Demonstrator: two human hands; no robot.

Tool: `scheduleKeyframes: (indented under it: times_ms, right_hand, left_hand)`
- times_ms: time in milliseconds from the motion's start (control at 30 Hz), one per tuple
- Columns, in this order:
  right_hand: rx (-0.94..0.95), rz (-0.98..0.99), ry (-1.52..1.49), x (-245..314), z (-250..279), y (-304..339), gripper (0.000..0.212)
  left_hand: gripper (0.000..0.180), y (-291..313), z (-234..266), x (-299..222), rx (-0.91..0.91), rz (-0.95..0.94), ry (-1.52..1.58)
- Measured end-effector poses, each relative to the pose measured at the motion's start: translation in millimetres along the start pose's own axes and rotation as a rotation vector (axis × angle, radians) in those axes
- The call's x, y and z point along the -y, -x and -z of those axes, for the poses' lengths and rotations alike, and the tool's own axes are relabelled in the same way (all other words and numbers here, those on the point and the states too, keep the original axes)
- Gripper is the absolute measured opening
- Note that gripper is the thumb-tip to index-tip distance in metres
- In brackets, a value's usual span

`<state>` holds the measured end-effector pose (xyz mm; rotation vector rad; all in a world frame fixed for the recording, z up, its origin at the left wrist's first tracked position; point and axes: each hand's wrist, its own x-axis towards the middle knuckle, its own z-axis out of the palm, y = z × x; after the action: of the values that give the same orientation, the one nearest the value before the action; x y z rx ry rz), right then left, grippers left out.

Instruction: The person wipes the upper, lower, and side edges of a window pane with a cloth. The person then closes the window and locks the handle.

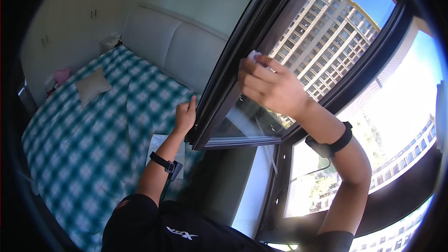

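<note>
A dark-framed window sash (pixel 219 107) stands swung inward into the room. My left hand (pixel 185 115) grips its outer edge near the lower corner, thumb pointing up along the frame and the other fingers mostly hidden. Higher up, my right hand (pixel 273 84) is closed around a small white cloth (pixel 254 55), of which only a bit shows above the fingers. That hand is against the inner side of the sash frame, beside the glass (pixel 322 28). I cannot tell whether the white piece is cloth or paper.
Left of the sash is a bed with a green-and-white checked cover (pixel 93 126), a beige pillow (pixel 93 86) and a pale headboard (pixel 172 37). A white sheet-like item (pixel 161 141) lies near my left forearm. The window opening (pixel 354 158) and sill (pixel 252 191) are at the right.
</note>
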<state>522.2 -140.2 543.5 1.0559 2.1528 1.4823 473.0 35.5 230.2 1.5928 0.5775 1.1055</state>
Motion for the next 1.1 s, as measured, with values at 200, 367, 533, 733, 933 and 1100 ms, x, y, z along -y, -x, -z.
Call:
scheduleKeyframes:
  times_ms: [200, 367, 533, 733, 933, 1100]
  right_hand:
    - [0.061, -0.120, 0.141, -98.3, 43.9, -4.8, 0.013]
    - [-0.154, -0.246, 0.291, -190.0, 68.5, -22.5, 0.026]
    - [-0.195, -0.315, 0.395, -241.2, 88.8, -36.9, 0.030]
    - [-0.230, -0.424, 0.568, -282.7, 71.7, -52.5, 0.026]
    - [-0.353, -0.384, 0.494, -301.0, 74.5, -56.1, 0.020]
    - [-0.453, -0.324, 0.330, -212.4, 29.0, -70.3, 0.015]
  left_hand:
    - [0.068, -8.2, -7.5, 16.1, 0.202, 0.033, 0.068]
    - [0.068, -2.1, -13.4, 43.7, 0.434, 0.207, 0.305]
    - [0.067, 0.1, -0.1, 18.6, 0.560, 0.396, 0.535]
    - [0.055, -35.1, -11.1, 52.5, 0.796, 0.622, 0.534]
    - [0.041, -34.0, -6.0, 53.9, 0.811, 0.691, 0.622]
    - [0.044, -40.8, -7.4, 73.5, 0.737, 0.709, 0.737]
